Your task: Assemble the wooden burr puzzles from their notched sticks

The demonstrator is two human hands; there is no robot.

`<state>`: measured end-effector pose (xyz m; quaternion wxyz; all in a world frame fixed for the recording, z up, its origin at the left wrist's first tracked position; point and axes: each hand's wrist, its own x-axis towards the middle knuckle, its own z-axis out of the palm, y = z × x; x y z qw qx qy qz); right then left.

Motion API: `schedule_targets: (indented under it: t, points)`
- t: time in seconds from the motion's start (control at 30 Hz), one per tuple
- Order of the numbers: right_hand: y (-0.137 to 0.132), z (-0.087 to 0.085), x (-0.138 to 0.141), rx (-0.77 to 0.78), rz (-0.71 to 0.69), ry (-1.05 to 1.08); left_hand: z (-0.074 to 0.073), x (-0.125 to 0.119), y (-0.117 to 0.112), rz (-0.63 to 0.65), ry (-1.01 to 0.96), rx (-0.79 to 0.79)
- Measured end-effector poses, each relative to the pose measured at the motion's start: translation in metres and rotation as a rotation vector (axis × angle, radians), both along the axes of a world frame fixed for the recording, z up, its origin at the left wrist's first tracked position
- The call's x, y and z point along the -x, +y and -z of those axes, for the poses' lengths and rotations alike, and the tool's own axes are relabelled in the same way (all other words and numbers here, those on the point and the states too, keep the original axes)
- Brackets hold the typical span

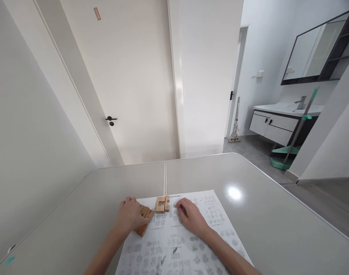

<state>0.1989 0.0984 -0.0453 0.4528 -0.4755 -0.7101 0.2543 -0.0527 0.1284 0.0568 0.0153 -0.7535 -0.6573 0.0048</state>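
My left hand (130, 214) spans a tilted group of brown wooden puzzle blocks (144, 221), thumb along the near right side and fingers over the far left. The palm hides part of the blocks. To their right, two small light wooden pieces (160, 204) stand side by side at the top of a printed sheet (168, 259); one has a square gap in its middle. My right hand (190, 217) rests on the sheet just right of these pieces, apart from them. Its fingers are loosely curled, with a gap to the thumb and nothing visible between.
Under the sheet is a grey table (214, 173) with a seam down its middle and a light reflection at right. A closed white door (140, 84) stands behind it. Farther right are a sink cabinet (273, 124), a green dustpan (280, 162) and a mop (235, 126).
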Motion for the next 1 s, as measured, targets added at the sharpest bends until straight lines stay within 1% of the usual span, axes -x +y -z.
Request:
schedule_targets:
  t: [0.07,0.17,0.3,0.43,0.63,0.83,0.93,1.0]
  points:
    - [0.000,0.000,0.000,-0.001,-0.004,0.002,0.000,0.002,-0.011,0.013,-0.015,0.011]
    - [0.000,0.000,-0.001,-0.003,-0.008,0.001,0.000,-0.002,-0.026,0.044,-0.029,0.035]
    - [0.001,0.003,-0.001,-0.008,-0.005,-0.002,0.004,-0.013,-0.043,0.101,-0.049,0.040]
    - [0.003,0.006,-0.001,-0.023,-0.007,0.004,0.010,-0.027,-0.055,0.158,-0.106,0.031]
    - [0.004,0.006,-0.001,-0.023,-0.003,0.006,0.016,-0.054,-0.061,0.224,-0.125,0.035]
    - [0.004,0.005,-0.001,-0.013,0.007,0.035,0.028,-0.084,-0.063,0.310,-0.176,-0.021]
    - [0.004,0.004,-0.002,-0.010,0.007,0.046,0.032,-0.090,-0.064,0.309,-0.189,-0.013]
    - [0.003,0.003,-0.003,-0.006,0.004,0.044,0.033,-0.087,-0.064,0.294,-0.229,-0.013]
